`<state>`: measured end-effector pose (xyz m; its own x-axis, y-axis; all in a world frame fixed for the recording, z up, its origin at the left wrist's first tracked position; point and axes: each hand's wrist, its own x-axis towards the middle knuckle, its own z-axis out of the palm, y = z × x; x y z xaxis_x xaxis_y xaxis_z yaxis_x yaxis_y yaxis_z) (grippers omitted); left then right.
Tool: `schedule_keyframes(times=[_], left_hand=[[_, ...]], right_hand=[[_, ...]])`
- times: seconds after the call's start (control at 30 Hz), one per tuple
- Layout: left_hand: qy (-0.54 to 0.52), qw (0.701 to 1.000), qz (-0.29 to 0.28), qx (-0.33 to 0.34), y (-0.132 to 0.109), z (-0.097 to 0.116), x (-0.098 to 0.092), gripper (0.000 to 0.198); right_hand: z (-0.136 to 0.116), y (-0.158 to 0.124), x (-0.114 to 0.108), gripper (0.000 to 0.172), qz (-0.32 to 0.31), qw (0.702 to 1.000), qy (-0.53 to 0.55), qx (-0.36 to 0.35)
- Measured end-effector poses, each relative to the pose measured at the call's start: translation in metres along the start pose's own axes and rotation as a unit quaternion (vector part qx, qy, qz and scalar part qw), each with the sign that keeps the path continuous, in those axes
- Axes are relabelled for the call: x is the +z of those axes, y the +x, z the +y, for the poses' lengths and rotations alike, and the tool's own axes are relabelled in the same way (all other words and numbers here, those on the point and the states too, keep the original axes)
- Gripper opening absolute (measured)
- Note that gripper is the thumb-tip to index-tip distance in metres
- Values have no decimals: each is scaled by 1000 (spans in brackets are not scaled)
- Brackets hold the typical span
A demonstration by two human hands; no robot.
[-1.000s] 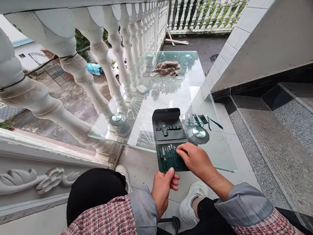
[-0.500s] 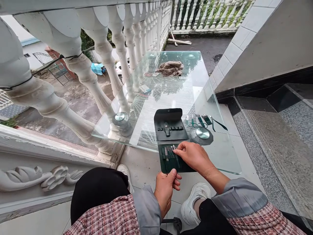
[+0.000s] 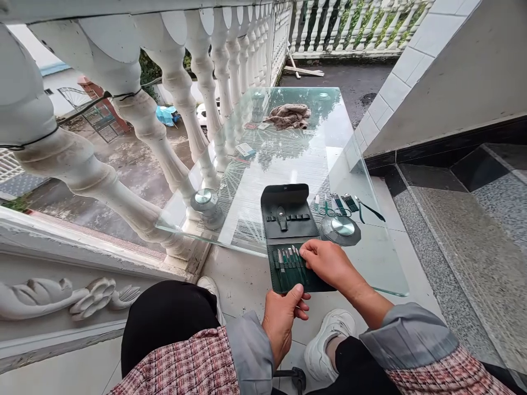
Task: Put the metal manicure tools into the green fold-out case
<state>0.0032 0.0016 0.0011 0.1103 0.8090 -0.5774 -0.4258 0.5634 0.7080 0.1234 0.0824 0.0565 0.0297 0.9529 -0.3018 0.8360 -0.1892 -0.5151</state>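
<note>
"How does our case look?"

"Open at the near edge of our glass table, blackish above, dark green below, with slim metal tools in a row."

"And our fingers?"

"Our left hand pinches the bottom edge; our right hand has its fingertips together by the row's right end, though we cannot tell whether around a tool."

"Around us?"

"See-through, reflective glass, white balusters on our left, stone steps on our right."

case partly behind right hand, sleeves cut off below
</note>
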Motion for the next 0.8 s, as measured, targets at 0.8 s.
schedule_keyframes(times=[0.8], left_hand=[[-6,1000,11,6,5,-4,-3,43]], right_hand=[[1,18,3,20,-76,989,118,48]])
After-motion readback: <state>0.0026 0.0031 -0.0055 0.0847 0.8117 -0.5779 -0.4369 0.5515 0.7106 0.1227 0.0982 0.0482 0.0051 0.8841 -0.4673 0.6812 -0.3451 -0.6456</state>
